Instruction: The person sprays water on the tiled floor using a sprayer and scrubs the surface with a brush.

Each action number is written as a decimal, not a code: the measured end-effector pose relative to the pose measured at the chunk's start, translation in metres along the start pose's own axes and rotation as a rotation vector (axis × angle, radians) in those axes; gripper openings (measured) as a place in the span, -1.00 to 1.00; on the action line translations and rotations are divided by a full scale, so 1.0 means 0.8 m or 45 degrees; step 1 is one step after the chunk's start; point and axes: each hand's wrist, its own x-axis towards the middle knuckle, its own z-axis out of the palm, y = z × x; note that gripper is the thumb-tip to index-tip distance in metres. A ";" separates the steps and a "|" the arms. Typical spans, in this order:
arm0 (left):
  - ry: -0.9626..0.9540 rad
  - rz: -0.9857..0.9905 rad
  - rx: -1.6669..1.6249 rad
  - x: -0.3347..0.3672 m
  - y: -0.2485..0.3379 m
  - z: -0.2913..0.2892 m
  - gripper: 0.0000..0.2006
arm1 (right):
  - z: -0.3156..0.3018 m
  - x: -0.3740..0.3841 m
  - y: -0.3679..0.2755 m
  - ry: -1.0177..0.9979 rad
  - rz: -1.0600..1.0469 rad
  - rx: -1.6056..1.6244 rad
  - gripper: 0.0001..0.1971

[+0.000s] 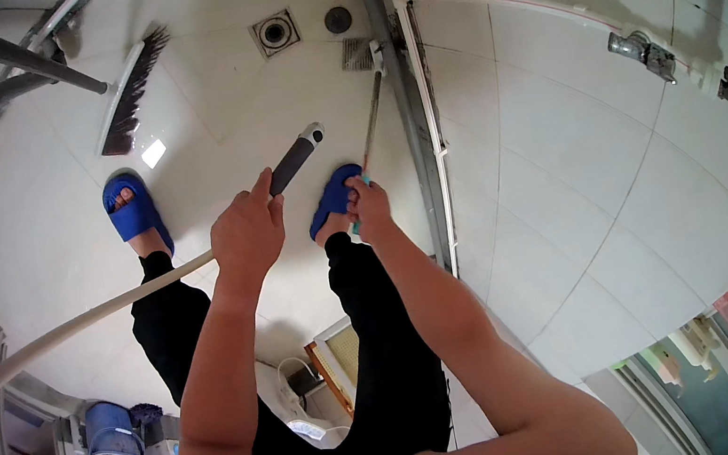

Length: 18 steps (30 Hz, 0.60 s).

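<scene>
1. Two bare hands held long tools above a pale tiled floor (pixel 212 109).
2. The left hand (pixel 247 230) had its fingers (pixel 266 184) closed around a pale pole (pixel 110 304), just below its dark grey grip (pixel 291 165); the grip's end pointed up and right, and the pole ran off toward the lower left.
3. The right hand (pixel 371 210) had its fingers curled around the turquoise handle (pixel 355 227) of a thin rod (pixel 373 116), which reached forward to a small white head (pixel 377 56) beside a grey grating (pixel 357 55), near the wall.
4. A dark-bristled broom head (pixel 136 97) lay on the floor at upper left; whether it belonged to the pole could not be told.
5. A square drain (pixel 274 32) and a round drain cover (pixel 338 19) sat side by side ahead.
6. Blue slippers (pixel 136 211) were on both feet, the right one partly behind the right hand.
7. Metal taps (pixel 644 54) projected from the tiled wall (pixel 555 169) at right.
</scene>
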 end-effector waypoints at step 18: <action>-0.106 0.032 -0.027 -0.001 -0.012 -0.003 -0.62 | 0.012 -0.021 0.102 0.436 0.014 -0.197 -0.69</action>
